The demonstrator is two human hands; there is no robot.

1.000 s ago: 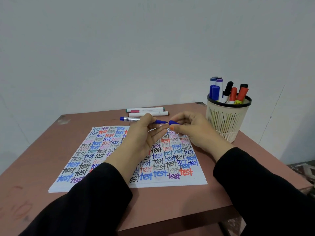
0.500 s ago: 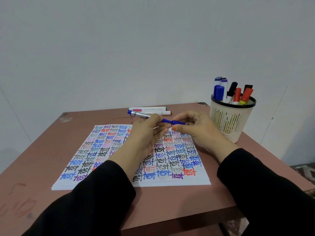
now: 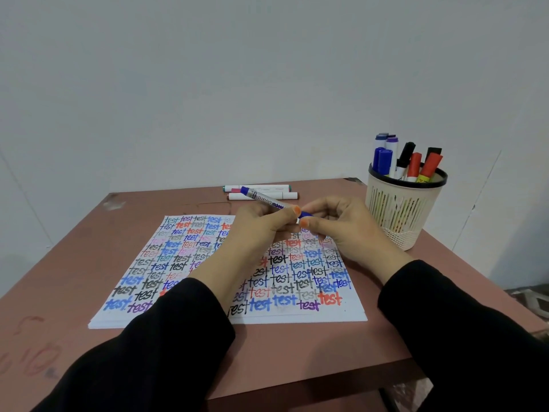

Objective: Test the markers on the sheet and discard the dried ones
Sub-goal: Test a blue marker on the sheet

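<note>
sleeves black, two | sheet (image 3: 208,263) one stack, covered in "test" | left hand (image 3: 258,230) and right hand (image 3: 341,227) together, both pinching one blue marker (image 3: 267,200) above sheet | two markers (image 3: 261,192) lying behind | basket (image 3: 401,215) far right, about eight markers upright

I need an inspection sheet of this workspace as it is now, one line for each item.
Surface: brown table, scuffed, faint red marks near left.
Job's things: white sheet stack filled with coloured "test" words; blue whiteboard marker, cap end between both hands.
Clutter: three white markers lying behind the sheet; cream slotted pen holder with upright markers.
Grippers: left hand grips marker barrel; right hand pinches blue cap.
Cables: nothing seen.
Surroundings: plain white wall.
</note>
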